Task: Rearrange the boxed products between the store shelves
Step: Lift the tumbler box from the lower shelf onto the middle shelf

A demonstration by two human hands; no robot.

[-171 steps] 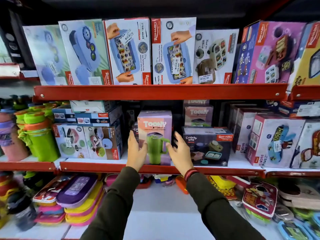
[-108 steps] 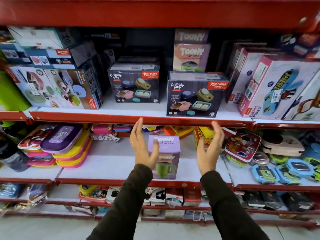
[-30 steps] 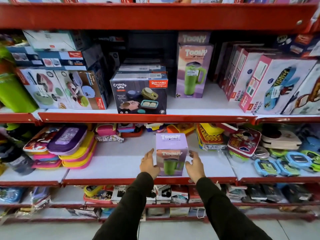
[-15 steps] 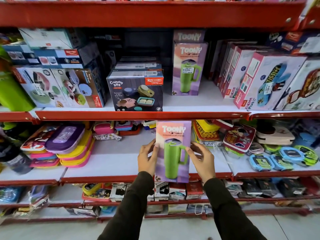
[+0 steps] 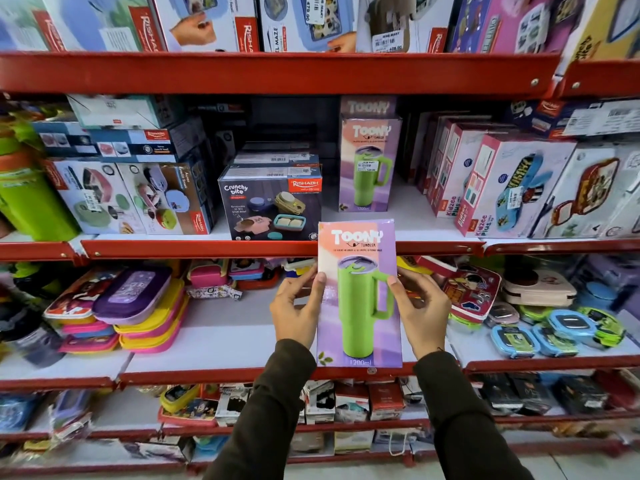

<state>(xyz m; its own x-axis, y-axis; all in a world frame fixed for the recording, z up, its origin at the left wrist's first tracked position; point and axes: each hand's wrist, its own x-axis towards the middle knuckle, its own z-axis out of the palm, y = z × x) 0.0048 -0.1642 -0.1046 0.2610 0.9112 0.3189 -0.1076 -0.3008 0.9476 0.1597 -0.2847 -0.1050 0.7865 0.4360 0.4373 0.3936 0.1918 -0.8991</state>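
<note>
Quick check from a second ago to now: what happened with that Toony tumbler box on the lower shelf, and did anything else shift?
The Toony tumbler box was resting on the lower shelf with a hand at each side; now the left hand and right hand have gripped it and lifted it upright toward the middle shelf. The Crunchy Bite box and the other Toony box stayed put.

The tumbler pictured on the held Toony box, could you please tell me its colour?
Bright green, on the Toony box, clearest in the head view.
</note>
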